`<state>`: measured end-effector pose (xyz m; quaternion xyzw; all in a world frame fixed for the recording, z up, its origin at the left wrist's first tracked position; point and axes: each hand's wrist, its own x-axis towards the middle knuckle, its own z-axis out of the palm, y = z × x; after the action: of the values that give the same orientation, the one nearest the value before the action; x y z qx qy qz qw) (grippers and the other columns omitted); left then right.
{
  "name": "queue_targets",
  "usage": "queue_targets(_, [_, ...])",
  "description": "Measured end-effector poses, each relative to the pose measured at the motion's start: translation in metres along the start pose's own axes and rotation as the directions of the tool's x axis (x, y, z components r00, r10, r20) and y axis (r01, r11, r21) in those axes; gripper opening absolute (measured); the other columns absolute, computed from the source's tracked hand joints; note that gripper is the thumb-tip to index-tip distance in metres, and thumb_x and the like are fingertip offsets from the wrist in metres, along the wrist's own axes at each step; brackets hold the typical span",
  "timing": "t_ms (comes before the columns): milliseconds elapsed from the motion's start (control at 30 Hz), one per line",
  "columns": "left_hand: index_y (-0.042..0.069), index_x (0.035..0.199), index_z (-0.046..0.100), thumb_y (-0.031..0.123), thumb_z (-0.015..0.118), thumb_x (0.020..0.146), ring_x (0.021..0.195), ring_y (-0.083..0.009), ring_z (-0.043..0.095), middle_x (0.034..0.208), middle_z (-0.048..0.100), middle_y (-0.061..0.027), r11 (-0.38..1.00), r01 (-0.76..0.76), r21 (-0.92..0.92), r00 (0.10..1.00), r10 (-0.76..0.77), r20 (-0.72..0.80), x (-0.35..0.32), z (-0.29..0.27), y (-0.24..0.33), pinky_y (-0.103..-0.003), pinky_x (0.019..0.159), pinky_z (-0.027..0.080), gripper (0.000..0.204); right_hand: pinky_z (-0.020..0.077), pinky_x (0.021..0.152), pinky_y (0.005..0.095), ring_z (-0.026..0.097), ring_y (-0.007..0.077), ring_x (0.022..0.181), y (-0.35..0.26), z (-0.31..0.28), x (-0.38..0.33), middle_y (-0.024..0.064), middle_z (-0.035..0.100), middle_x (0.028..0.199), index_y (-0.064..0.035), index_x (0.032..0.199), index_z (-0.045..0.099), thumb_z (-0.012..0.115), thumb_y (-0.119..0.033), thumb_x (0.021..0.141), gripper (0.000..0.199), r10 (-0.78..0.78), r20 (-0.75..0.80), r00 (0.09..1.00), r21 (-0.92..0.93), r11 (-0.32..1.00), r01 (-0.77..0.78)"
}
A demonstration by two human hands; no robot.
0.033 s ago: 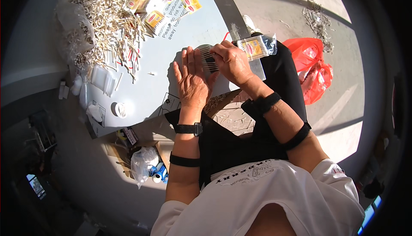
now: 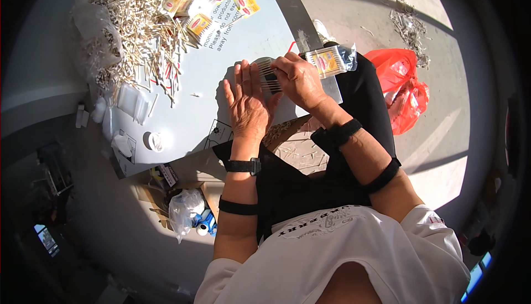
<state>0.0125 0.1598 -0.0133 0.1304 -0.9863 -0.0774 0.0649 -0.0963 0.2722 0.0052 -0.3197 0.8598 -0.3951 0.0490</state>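
My left hand (image 2: 247,99) lies flat on the light grey tabletop (image 2: 243,38), fingers stretched out and thumb toward the right hand. Beside its fingers a row of cotton swabs (image 2: 269,84) lies side by side, with a dark patch across the middle. Over the right end of this row, my right hand (image 2: 300,82) is closed with fingers bent down; what its fingertips grip is hidden. Just right of that hand is a clear packet of cotton swabs (image 2: 326,61) with a yellow label, at the table's right edge.
A big heap of loose cotton swabs (image 2: 133,22) spills from a clear bag at the far left. Several filled packets (image 2: 199,24) lie beside it. Empty clear sleeves (image 2: 133,102) and a small white round piece (image 2: 156,142) sit nearer. A red plastic bag (image 2: 406,102) stands on the floor.
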Motion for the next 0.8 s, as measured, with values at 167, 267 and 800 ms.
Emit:
queue_targets(167, [0.004,0.151,0.022,0.056,0.046,0.094,0.147,-0.0294,0.016,0.157,0.022,-0.0139,0.999,0.011,-0.031,1.0,-0.01,0.013,0.0004,-0.0018,0.0004,-0.053,0.116,0.009,0.081,0.0537,0.066,0.0426,0.065,0.0343,0.076,-0.0003,-0.0015,-0.0016,0.0113,0.063,0.087,-0.0084,0.091,0.067,0.06,-0.013,0.085,0.011,0.012,0.051,0.999,-0.036,0.999,-0.01])
queue_targets(267, [0.004,0.15,0.023,0.057,0.045,0.094,0.147,-0.0294,0.016,0.157,0.022,-0.014,1.0,0.004,-0.018,1.0,-0.004,0.003,0.0002,-0.002,0.0002,-0.054,0.116,0.009,0.081,0.0541,0.066,0.0422,0.065,0.034,0.076,-0.001,-0.001,-0.0028,0.0111,0.063,0.088,-0.0086,0.093,0.067,0.06,-0.013,0.084,0.012,0.013,0.052,0.999,-0.039,0.999,-0.011])
queue_targets(800, [0.005,0.152,0.016,0.06,0.04,0.094,0.147,-0.0284,0.013,0.158,0.018,-0.0131,1.0,0.022,0.005,0.998,-0.022,0.051,0.0002,-0.001,-0.0014,-0.054,0.117,0.007,0.083,0.0541,0.072,0.0419,0.065,0.0341,0.083,-0.001,-0.0043,0.0039,0.0128,0.063,0.094,-0.0088,0.102,0.066,0.062,-0.016,0.083,0.02,0.017,0.104,0.994,-0.024,1.0,-0.014])
